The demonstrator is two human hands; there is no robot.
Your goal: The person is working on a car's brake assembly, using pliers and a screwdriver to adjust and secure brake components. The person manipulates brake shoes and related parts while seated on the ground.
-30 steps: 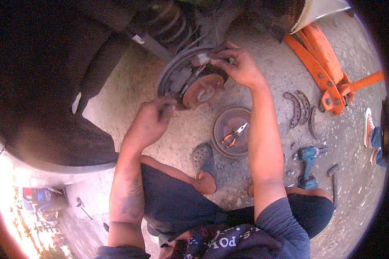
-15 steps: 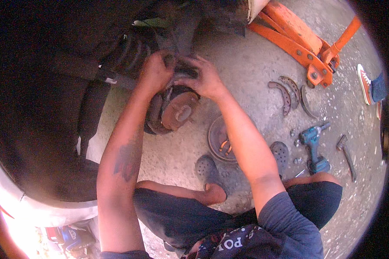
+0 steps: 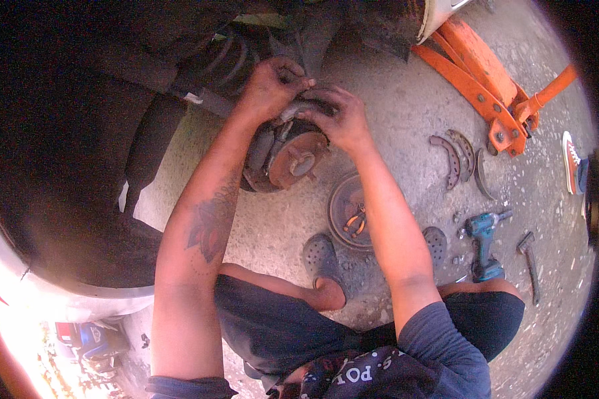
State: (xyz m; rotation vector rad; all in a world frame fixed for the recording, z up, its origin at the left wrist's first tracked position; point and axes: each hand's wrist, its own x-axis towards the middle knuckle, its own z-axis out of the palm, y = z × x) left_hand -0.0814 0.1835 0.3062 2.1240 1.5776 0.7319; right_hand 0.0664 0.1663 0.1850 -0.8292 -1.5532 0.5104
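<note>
A rusty wheel hub [image 3: 293, 163] on its axle end stands in front of me, under the raised car body. My right hand [image 3: 346, 120] is closed on a dark curved brake shoe [image 3: 311, 106], thumb below and fingers over the top, against the far upper side of the hub. Close beside it, my left hand [image 3: 269, 90] is curled with thumb and fingertips pinched; what they hold, if anything, cannot be made out. A coil spring [image 3: 223, 60] lies in shadow behind the left hand.
On the floor, a brake drum [image 3: 336, 229] holds orange-handled pliers [image 3: 358, 223]. Loose brake shoes [image 3: 454, 159], a teal impact wrench [image 3: 482, 243], nuts and a hammer [image 3: 529, 263] lie to the right. An orange floor jack [image 3: 486, 80] stands far right; another person's shoe [image 3: 570, 163] is beyond.
The view has shifted, so the scene sits further right. Both hands remain at the hub's top; my left thumb and fingertips now reach toward the right hand's fingers.
</note>
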